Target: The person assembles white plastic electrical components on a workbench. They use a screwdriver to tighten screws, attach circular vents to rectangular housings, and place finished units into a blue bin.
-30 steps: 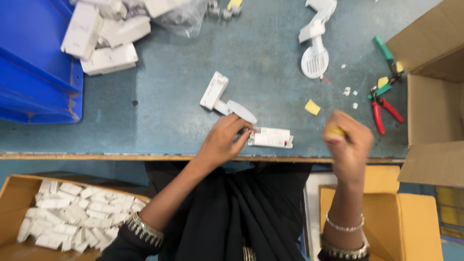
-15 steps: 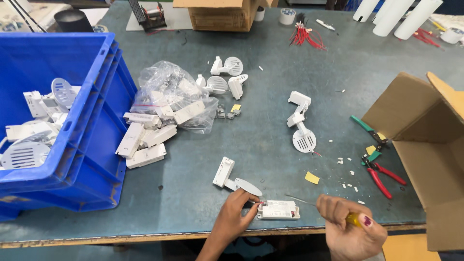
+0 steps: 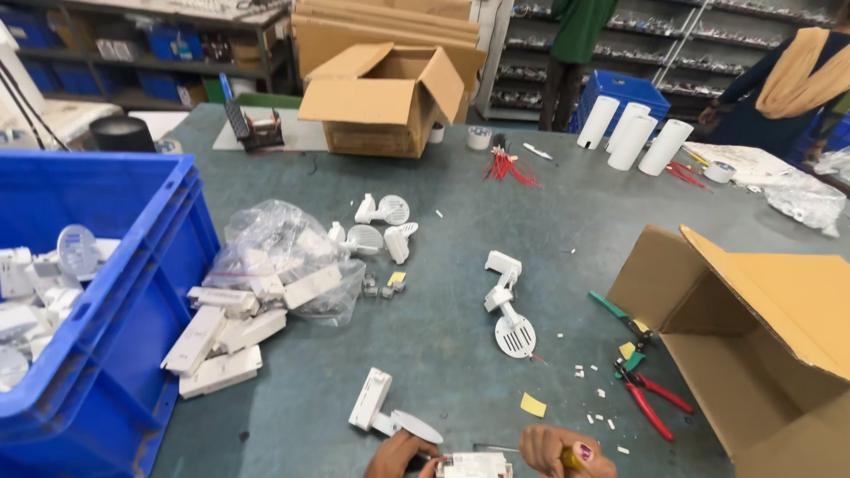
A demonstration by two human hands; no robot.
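The white rectangular module (image 3: 475, 465) lies on the bench (image 3: 443, 345) at the frame's bottom edge, between the two hands. The left hand (image 3: 396, 455) touches its left end, fingers curled; the right hand (image 3: 556, 450) is closed around a small yellow-handled tool (image 3: 571, 458). Just above lies one white fixture with a round disc (image 3: 382, 412); a second (image 3: 508, 310) lies farther up. Two pliers, green-handled (image 3: 620, 316) and red-handled (image 3: 649, 397), rest beside an open cardboard box (image 3: 761, 354). A blue crate (image 3: 115, 292) stands left. Since half a second ago the view has tilted up, cutting the hands lower.
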